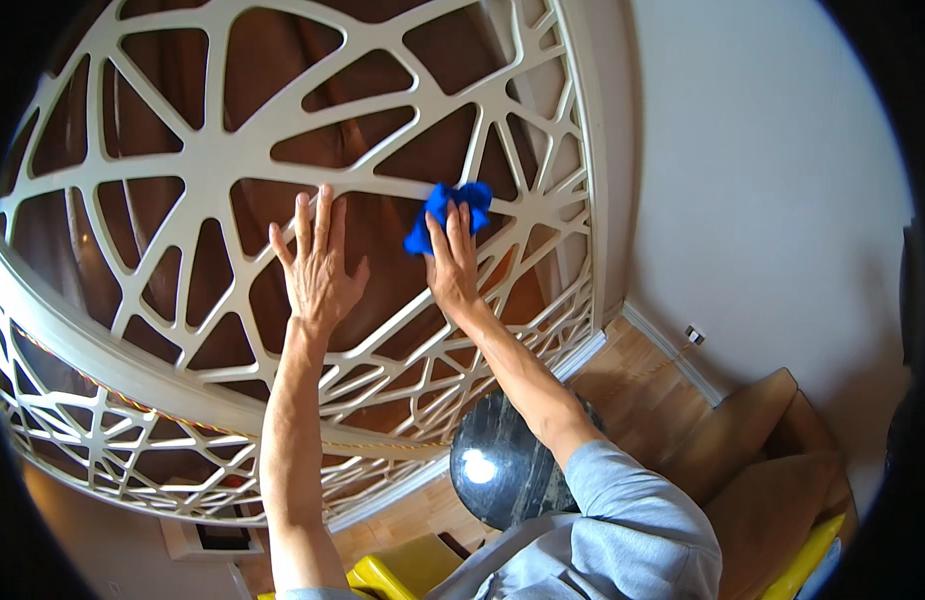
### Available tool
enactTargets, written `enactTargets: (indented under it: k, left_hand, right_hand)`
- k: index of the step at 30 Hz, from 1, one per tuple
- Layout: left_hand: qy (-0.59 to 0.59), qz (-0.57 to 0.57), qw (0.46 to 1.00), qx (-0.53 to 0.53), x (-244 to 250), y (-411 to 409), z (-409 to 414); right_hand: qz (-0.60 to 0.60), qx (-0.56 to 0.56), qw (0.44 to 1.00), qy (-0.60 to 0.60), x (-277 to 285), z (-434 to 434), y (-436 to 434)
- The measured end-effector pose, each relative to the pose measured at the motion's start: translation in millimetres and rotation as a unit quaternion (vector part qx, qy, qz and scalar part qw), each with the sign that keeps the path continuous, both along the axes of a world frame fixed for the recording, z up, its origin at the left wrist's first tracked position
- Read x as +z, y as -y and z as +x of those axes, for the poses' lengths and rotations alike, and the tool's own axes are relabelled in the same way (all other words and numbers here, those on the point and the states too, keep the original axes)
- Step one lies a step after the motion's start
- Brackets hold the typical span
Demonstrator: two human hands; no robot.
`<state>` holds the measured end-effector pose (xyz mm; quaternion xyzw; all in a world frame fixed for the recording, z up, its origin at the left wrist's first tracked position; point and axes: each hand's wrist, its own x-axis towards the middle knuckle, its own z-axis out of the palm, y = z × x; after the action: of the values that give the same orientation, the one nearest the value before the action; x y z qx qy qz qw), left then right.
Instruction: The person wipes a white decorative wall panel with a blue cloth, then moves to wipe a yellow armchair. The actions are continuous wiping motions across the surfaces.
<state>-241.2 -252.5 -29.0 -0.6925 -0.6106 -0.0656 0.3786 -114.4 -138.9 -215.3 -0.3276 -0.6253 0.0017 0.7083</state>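
Note:
A white openwork lattice panel [207, 154] with irregular cut-outs stands in front of me, and brown fabric [282, 60] shows through its gaps. My left hand [320, 262] is raised against the panel with its fingers apart and holds nothing. The fingertips reach a lattice bar; whether the palm touches cannot be told. To its right, my right hand [453, 270] presses a crumpled blue cloth [470, 196] onto a bar near the panel's right part. The hand covers some of the cloth.
Below my right arm stands a round, glossy black table [500, 457]. A brown sofa [747, 487] is at the lower right, beside a white wall [762, 150] with a socket [695, 334]. A yellow chair [402, 570] is below me. A twisted cord [169, 418] runs along the panel's lower ledge.

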Motion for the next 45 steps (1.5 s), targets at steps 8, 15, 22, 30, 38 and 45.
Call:
enactTargets:
  k: [8, 15, 22, 30, 38, 45]
  left_hand:
    - [0.020, 0.002, 1.000, -0.025, 2, 7, -1]
    - [0.038, -0.006, 0.999, -0.039, 3, 11, -2]
    - [0.039, -0.012, 0.999, -0.033, 6, 12, 4]
    - [0.026, -0.014, 0.999, -0.029, 6, 14, 1]
    - [0.027, -0.013, 0.999, -0.037, 7, 11, 3]
    - [0.034, -0.018, 0.998, -0.040, 7, 15, 1]
  right_hand:
    - [-0.049, 0.055, 0.997, 0.032, -35, -5, 26]
    - [-0.055, 0.077, 0.995, -0.008, -11, 1, 23]
    - [-0.092, 0.071, 0.988, 0.097, -38, 4, 52]
    - [-0.074, 0.053, 0.986, 0.138, -20, 7, 44]
    - [-0.073, 0.099, 0.982, 0.145, -69, -5, 64]
    - [-0.064, 0.098, 0.986, 0.117, -42, 1, 48]
